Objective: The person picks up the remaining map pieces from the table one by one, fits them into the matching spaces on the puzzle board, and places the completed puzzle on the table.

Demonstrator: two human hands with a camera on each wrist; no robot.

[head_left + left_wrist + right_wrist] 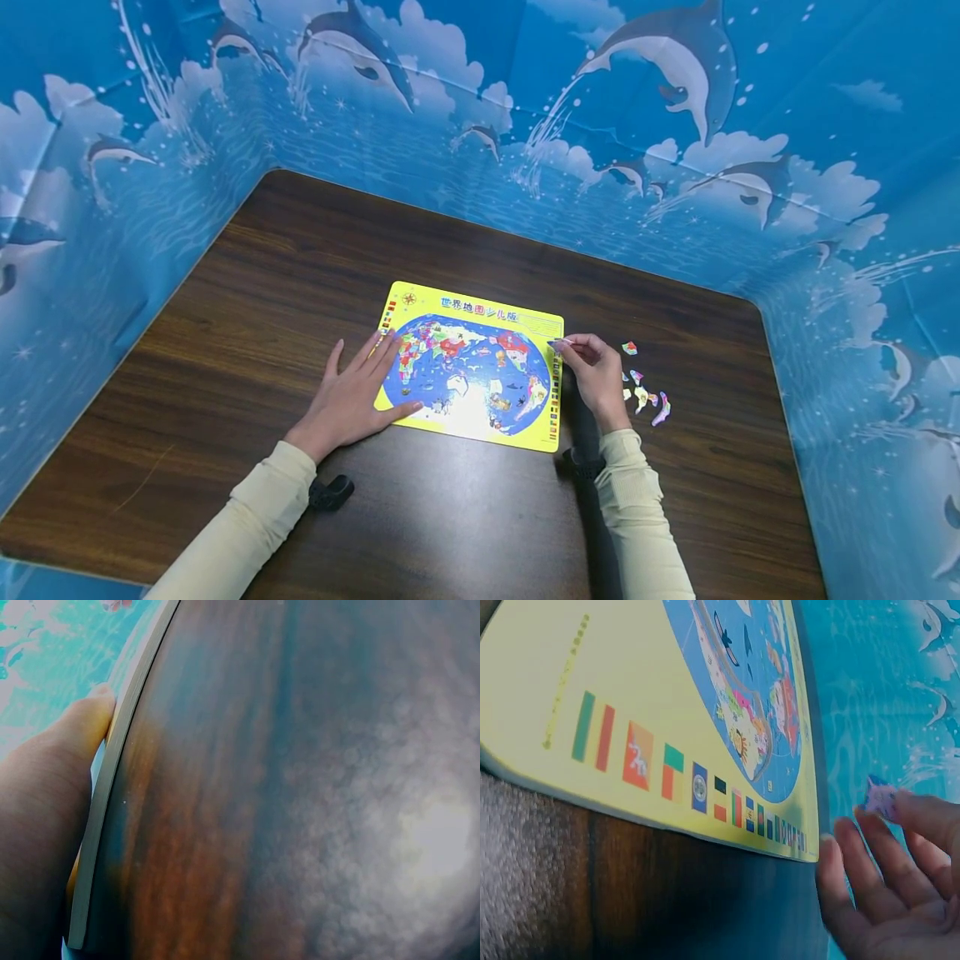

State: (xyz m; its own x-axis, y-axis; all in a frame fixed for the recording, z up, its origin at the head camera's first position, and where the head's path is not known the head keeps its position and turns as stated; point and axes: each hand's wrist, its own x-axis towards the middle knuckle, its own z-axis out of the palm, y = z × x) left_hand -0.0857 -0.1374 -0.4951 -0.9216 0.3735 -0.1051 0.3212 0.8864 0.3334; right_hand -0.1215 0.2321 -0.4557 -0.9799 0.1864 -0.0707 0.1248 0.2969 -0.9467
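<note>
A yellow-bordered world map puzzle board (480,437) lies on the dark wooden table. My left hand (351,398) rests flat at the board's left side, fingers spread over its edge. In the left wrist view the thumb (82,724) touches the board's edge. Over the board's right border, my right hand (596,375) pinches a small puzzle piece (881,799) between thumb and fingertips. The piece is purple-pink with some blue and is held above the board. Right of that hand, several loose puzzle pieces (662,408) lie on the table.
The brown wood-grain table (300,242) extends around the board. A blue curtain with dolphins (450,100) stands behind and at both sides. Bright glare covers the board's lower middle. Black straps with a camera (332,493) sit at the wrists.
</note>
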